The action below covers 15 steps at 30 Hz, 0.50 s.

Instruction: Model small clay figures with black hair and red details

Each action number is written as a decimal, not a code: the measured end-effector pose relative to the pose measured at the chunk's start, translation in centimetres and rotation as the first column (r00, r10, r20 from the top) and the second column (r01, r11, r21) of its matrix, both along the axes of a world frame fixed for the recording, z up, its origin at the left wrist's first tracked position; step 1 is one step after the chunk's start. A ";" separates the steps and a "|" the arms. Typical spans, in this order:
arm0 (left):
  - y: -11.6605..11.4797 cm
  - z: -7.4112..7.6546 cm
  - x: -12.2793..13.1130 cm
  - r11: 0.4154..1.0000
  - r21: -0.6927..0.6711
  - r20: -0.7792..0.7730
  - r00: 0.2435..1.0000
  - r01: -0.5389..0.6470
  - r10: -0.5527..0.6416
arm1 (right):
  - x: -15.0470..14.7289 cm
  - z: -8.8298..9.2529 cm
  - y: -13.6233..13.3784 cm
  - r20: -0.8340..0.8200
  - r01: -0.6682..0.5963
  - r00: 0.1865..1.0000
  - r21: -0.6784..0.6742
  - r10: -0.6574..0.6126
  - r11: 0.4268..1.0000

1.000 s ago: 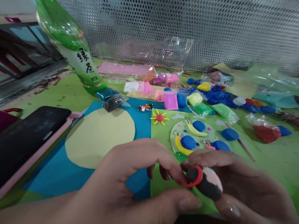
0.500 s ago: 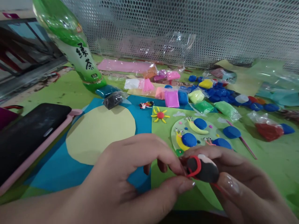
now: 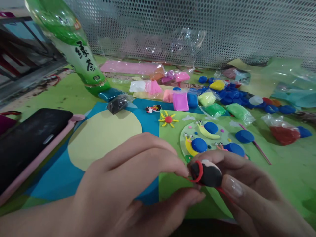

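A small black clay piece [image 3: 211,176] with a red strip [image 3: 199,171] looped round it and a pale patch on top is pinched between the thumb and fingers of my right hand [image 3: 249,187]. My left hand [image 3: 138,177] comes in from the left, its fingertips touching the red strip's end, its thumb a little apart below. Beyond the hands, a green sheet [image 3: 172,144] bears a clay sun [image 3: 168,119] and clay snails with blue shells [image 3: 199,144]. To the left lies a blue sheet [image 3: 54,174] with a cream oval [image 3: 106,138].
A green bottle [image 3: 84,56] leans at the back left, above a black phone [image 3: 37,131]. Bags of coloured clay [image 3: 181,101], several blue caps [image 3: 229,95] and a small clay figure [image 3: 153,108] lie behind the sheets. A thin stick [image 3: 261,152] lies at right.
My left thumb has dropped away from the red strip, and my left fingers have shifted over it. The black piece and my right hand have moved slightly left.
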<state>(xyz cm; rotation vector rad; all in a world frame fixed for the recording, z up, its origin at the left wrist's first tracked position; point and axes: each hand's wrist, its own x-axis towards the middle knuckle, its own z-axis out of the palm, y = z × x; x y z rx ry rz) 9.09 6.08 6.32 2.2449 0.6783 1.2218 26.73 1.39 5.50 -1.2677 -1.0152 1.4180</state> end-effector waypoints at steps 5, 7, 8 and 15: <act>-0.1 -0.4 -0.1 0.990 -0.126 0.030 0.998 0.058 -0.055 | -0.1 0.2 -0.4 -0.011 -0.014 1.000 0.000 0.014 1.000; -0.1 -0.7 -0.1 0.984 -0.160 0.042 0.997 0.076 -0.070 | 0.1 -0.2 -1.0 -0.019 -0.019 1.000 -0.005 0.019 1.000; -0.1 -0.7 -0.1 0.983 -0.165 0.056 0.996 0.074 -0.066 | 0.3 -0.4 -1.3 -0.028 -0.019 0.999 0.002 0.019 1.000; -0.5 -0.6 -0.2 0.982 -0.186 -0.012 0.999 0.041 -0.044 | 0.5 -1.1 -1.4 -0.047 0.021 0.999 0.086 -0.017 0.996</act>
